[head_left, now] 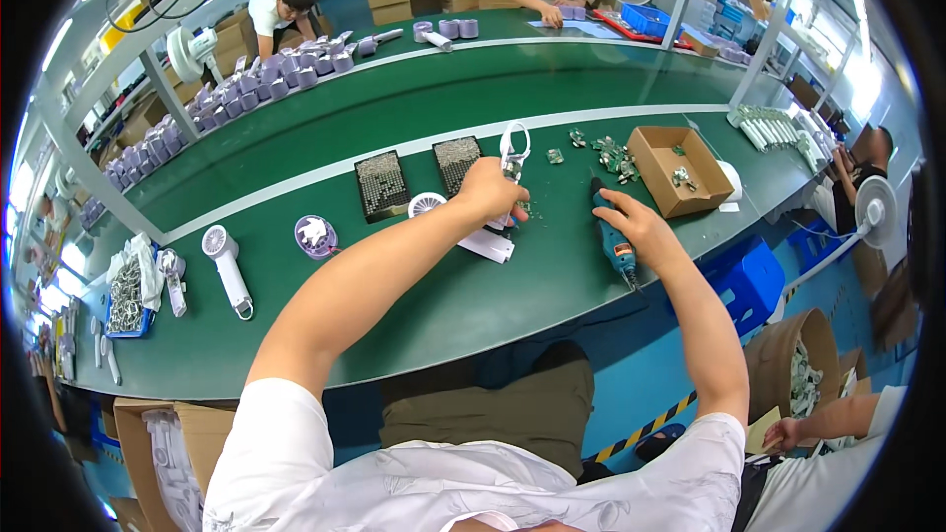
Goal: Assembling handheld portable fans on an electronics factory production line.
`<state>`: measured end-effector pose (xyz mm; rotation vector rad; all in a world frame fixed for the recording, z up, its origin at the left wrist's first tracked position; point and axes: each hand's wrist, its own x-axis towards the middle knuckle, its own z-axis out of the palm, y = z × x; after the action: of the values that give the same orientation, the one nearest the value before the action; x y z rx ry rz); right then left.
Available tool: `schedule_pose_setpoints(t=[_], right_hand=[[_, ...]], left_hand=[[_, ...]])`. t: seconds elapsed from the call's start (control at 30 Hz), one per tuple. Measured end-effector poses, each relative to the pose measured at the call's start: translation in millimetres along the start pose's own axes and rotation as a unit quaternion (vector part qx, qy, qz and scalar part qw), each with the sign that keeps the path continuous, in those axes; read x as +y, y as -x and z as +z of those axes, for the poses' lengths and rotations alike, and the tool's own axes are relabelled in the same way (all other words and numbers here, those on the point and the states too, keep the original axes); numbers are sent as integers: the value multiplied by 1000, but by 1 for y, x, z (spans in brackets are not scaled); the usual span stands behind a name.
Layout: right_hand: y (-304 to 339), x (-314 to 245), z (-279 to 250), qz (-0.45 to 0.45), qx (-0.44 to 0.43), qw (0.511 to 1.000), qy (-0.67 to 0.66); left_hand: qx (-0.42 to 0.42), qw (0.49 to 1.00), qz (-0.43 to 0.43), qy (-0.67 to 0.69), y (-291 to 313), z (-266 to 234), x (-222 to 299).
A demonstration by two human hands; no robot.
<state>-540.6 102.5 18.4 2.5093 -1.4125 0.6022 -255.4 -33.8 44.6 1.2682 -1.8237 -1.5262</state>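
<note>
My left hand point(490, 191) is closed around a white fan part with a loop point(513, 141), held over the green bench. Beneath that hand lies a white handheld fan with a round head point(427, 204) and a pale handle point(488, 245), partly covered by my wrist. To the right, my right hand point(641, 229) wraps round a teal and black electric screwdriver point(617, 244), its dark tip pointing away from me. Two black trays of small metal parts point(381, 185) point(455, 163) sit beyond my left forearm. Small green circuit boards point(615, 158) are scattered beyond the screwdriver.
A cardboard box point(680, 172) holding a few boards stands at right. On the left are another white fan point(228, 271), a round lilac fan piece point(315, 236) and a blue tray of metal parts point(128, 296). Lilac housings point(246, 89) line the far side, where two people work.
</note>
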Motion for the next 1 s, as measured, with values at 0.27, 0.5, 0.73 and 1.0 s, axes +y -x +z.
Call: schedule_pose_setpoints(t=[0.27, 0.5, 0.73, 1.0], right_hand=[[-22, 27, 4, -53, -129, 988, 63], [-35, 46, -3, -99, -177, 971, 126], [-117, -16, 7, -124, 9, 990, 64], [-228, -217, 61, -153, 92, 938, -297]], left_hand=[[-43, 969, 28, 240, 93, -54, -32], [-23, 934, 17, 357, 153, -105, -98], [27, 896, 28, 443, 163, -126, -134], [42, 869, 34, 493, 169, -120, -145]])
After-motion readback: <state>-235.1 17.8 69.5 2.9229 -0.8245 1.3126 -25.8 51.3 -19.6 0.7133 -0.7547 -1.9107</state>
